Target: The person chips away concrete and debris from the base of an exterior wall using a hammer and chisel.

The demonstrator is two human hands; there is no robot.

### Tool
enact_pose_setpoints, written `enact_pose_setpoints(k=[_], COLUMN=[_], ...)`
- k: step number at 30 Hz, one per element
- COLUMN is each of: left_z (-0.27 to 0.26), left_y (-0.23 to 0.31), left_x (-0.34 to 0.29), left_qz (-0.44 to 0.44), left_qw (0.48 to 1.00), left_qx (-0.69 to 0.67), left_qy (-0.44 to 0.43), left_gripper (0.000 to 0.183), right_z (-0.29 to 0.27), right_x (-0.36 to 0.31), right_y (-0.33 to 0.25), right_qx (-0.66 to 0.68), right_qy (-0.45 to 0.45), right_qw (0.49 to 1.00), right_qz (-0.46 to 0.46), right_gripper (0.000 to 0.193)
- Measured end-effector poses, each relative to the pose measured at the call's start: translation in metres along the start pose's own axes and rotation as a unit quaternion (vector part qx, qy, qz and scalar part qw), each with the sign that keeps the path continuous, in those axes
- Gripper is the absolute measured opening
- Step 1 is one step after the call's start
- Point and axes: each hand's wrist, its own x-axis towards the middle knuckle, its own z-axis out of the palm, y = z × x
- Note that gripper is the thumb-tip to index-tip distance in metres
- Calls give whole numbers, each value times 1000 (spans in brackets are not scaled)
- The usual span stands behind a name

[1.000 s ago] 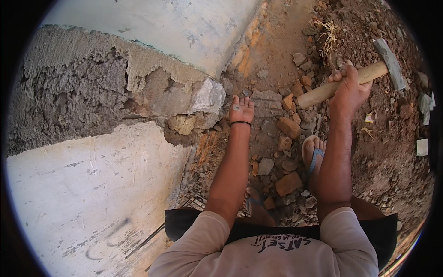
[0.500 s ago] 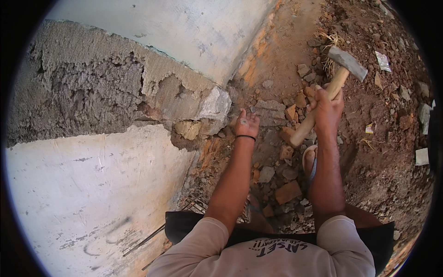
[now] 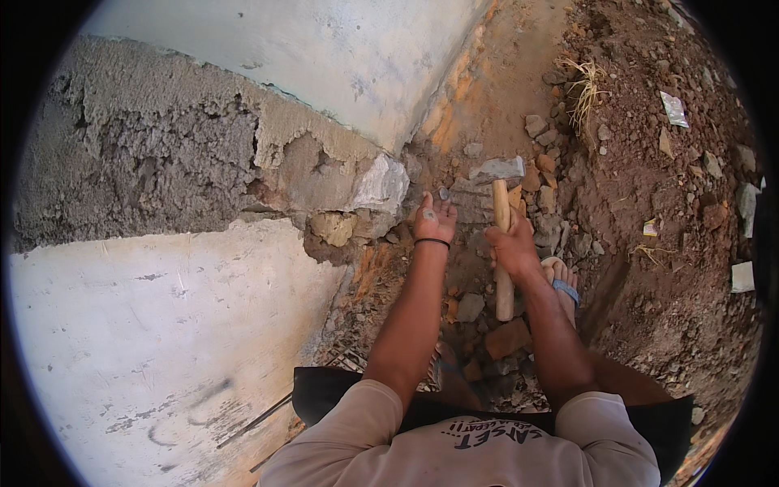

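My right hand (image 3: 514,243) is wrapped round the wooden handle of a hammer (image 3: 501,195), whose grey, blocky head is lowered beyond my left hand's fingers, to the right. The butt of the handle sticks out toward me. My left hand (image 3: 438,219), with a dark band at the wrist, is closed beside the broken wall corner. In it shows the round grey end of what looks like a metal rod (image 3: 429,214), seen end-on; its rest is hidden. A whitish broken chunk of masonry (image 3: 381,185) lies left of that hand, at the corner of the wall.
A white painted wall (image 3: 162,316) with a rough grey exposed band (image 3: 162,138) fills the left. Broken bricks (image 3: 507,339) and stones lie between my feet and about the hammer. Loose brown soil (image 3: 665,203) covers the right, with dry grass (image 3: 586,91) and litter on it.
The hammer has swung down and left from its raised place at the right, and my right hand has moved with it. My left hand has stayed in place.
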Motion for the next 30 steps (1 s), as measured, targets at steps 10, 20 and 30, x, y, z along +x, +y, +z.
enact_pose_setpoints(k=[10,20,30], left_z=[3,12,25], left_y=[14,4,7], left_x=[0,6,2], left_qz=[11,16,16], left_qw=[998,998,996], left_qx=[-55,-62,-88], left_qy=[-29,7,1], left_gripper=[71,68,77], right_z=[-61,2,-11], right_x=[-20,3,3], right_y=[-147,29,-67], right_qx=[228,-50,208], right_qy=[286,29,262], right_qw=[829,998,884], right_qz=[-424,-32,-325], right_gripper=[26,35,38])
